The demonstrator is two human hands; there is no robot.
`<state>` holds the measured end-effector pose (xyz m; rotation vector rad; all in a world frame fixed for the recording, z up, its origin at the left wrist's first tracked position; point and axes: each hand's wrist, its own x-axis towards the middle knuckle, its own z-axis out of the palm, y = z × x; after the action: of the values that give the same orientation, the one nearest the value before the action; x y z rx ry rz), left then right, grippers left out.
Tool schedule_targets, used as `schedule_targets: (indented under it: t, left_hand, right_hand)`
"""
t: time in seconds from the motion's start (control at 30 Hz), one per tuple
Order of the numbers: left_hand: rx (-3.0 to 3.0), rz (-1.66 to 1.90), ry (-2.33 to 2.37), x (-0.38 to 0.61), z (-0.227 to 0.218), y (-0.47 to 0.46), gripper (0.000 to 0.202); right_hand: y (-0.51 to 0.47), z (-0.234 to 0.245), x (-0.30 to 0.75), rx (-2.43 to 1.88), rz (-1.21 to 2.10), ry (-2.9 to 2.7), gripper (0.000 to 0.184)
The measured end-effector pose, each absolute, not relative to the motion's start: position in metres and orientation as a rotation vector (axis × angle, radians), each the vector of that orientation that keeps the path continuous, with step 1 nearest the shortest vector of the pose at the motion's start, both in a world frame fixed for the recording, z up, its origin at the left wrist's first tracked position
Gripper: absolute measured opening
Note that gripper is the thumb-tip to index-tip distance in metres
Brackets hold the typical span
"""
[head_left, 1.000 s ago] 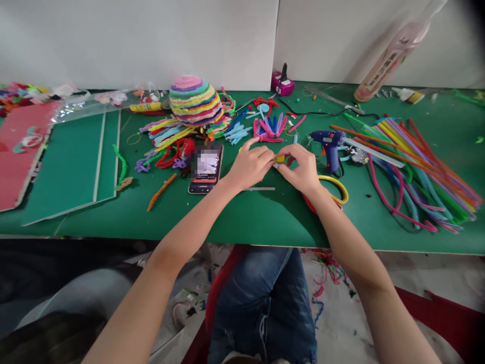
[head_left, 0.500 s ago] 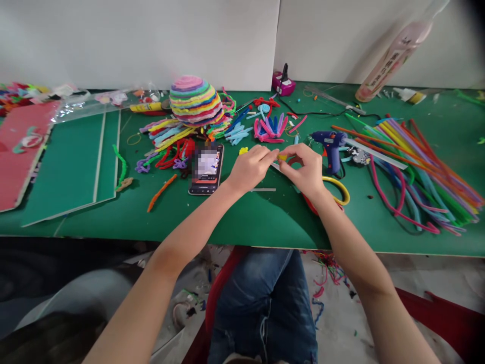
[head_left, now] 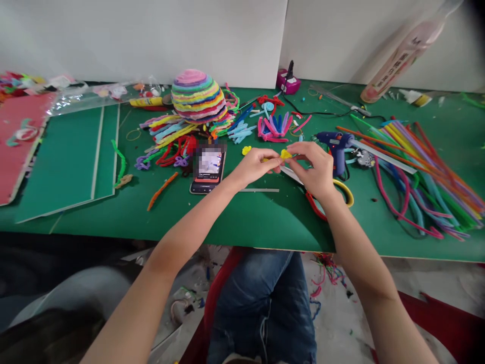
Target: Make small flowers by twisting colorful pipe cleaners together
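Observation:
Between my two hands is a yellow pipe cleaner (head_left: 285,154), bent into small loops. My left hand (head_left: 259,164) pinches its left end, and my right hand (head_left: 315,167) grips the looped part from the right. Another small yellow curled piece (head_left: 246,150) lies on the table just beyond my left hand. Scissors (head_left: 343,192) with red and yellow handles lie under my right hand, partly hidden by it. A phone (head_left: 207,169) with a lit screen lies left of my left wrist. A thin pale strip (head_left: 261,190) rests below my hands.
A blue glue gun (head_left: 338,146) stands right of my right hand. Bundled pipe cleaners (head_left: 428,177) spread across the right side. A striped ball-shaped hat (head_left: 197,96), colourful cut pieces (head_left: 273,126) and a pink bottle (head_left: 401,60) stand at the back. Green boards (head_left: 64,156) lie left.
The yellow pipe cleaner's loops show more openly between my fingers. My left fingers have spread along it, and my right hand has shifted slightly right. The whole view has moved a little.

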<state>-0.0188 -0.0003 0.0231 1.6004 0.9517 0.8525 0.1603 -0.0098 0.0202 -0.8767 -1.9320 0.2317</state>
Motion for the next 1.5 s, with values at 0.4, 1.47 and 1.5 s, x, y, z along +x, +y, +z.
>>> schedule_targets:
  t: [0.4,1.47,1.5]
  left_hand:
    - [1.467,0.693,0.926,-0.027,0.027,0.001,0.025]
    - [2.811,0.952,1.188,-0.024,0.021,-0.006,0.03]
    - [2.832,0.958,1.193,-0.024,0.022,-0.006,0.029]
  right_hand:
    - [-0.013,0.02,0.157,-0.947,0.243,-1.893,0.007]
    - [-0.006,0.016,0.168,-0.887,0.216,-2.092,0.017]
    - [-0.006,0.015,0.167,-0.889,0.211,-2.094,0.017]
